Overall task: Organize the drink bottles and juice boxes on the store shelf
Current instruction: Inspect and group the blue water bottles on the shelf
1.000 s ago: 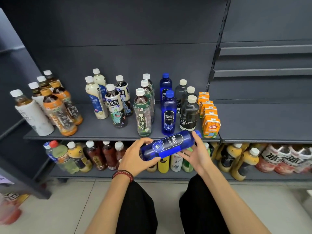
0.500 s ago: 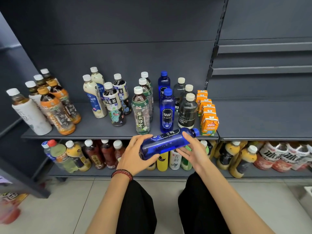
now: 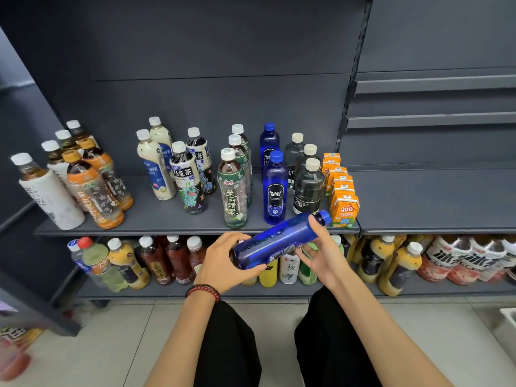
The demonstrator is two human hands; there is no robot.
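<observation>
A blue soda bottle [image 3: 279, 240] lies almost flat in both my hands, just below the front edge of the grey shelf [image 3: 167, 216], its cap pointing right. My left hand [image 3: 223, 261] grips its base and my right hand [image 3: 321, 255] holds its neck end from below. Two more blue soda bottles [image 3: 275, 188] stand upright on the shelf behind it. Dark soda bottles [image 3: 308, 188] stand to their right, then a row of orange juice boxes [image 3: 343, 208]. Green tea bottles [image 3: 234, 191] stand to the left.
Further left on the shelf stand milk-tea and oolong bottles [image 3: 173, 169], orange-labelled tea bottles [image 3: 95, 188] and white-labelled bottles [image 3: 47, 196]. The lower shelf [image 3: 418, 289] holds several crowded bottles. The shelf section at right [image 3: 432, 199] is bare. My knees are on tiled floor.
The blue bottle has rolled in my hands: its label now faces down instead of toward me. It has stayed just below the shelf edge.
</observation>
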